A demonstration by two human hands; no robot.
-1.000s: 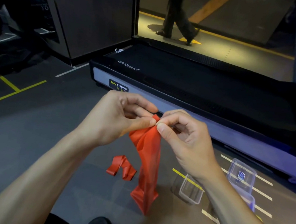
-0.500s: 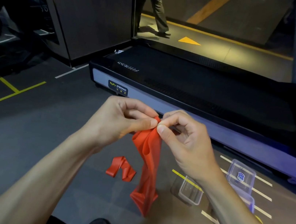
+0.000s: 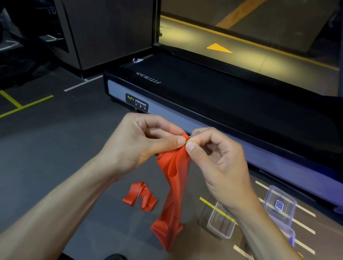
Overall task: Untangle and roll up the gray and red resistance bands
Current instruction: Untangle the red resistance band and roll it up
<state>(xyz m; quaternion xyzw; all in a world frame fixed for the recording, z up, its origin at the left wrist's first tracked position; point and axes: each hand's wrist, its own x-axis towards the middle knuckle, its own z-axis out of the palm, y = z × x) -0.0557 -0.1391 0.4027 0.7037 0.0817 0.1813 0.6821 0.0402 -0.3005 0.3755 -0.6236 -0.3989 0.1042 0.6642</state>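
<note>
Treadmill deck [image 3: 226, 102] across the far side, black belt, grey side rail, "BODY STRONG" label at the near-left corner. Dark panel [image 3: 98, 14] behind it on the left. Grey floor [image 3: 16, 162] with yellow and white line markings.

Right of the hands on the floor: clear plastic box [image 3: 220, 223], open side up; clear lid [image 3: 279, 205] with a blue sticker just beyond it, toward the treadmill. Both apart from the bands, nothing blocking the hands. Sandalled toes at the bottom edge.

Red resistance band [image 3: 172, 197] held up in mid-air in front of the treadmill rail, long axis near vertical, top end pinched, twisted along its length, folded lower end hanging free above the floor. Second red band [image 3: 140, 196] crumpled on the floor just left of the hanging one, not touching it.

Left hand [image 3: 144, 139]: thumb and forefinger pinching the band's top edge. Right hand [image 3: 217, 159]: same pinch, right beside it, fingertips nearly touching.

Versus 0.5 s ago: grip and band pose unchanged; walking person beyond the treadmill gone from view.
</note>
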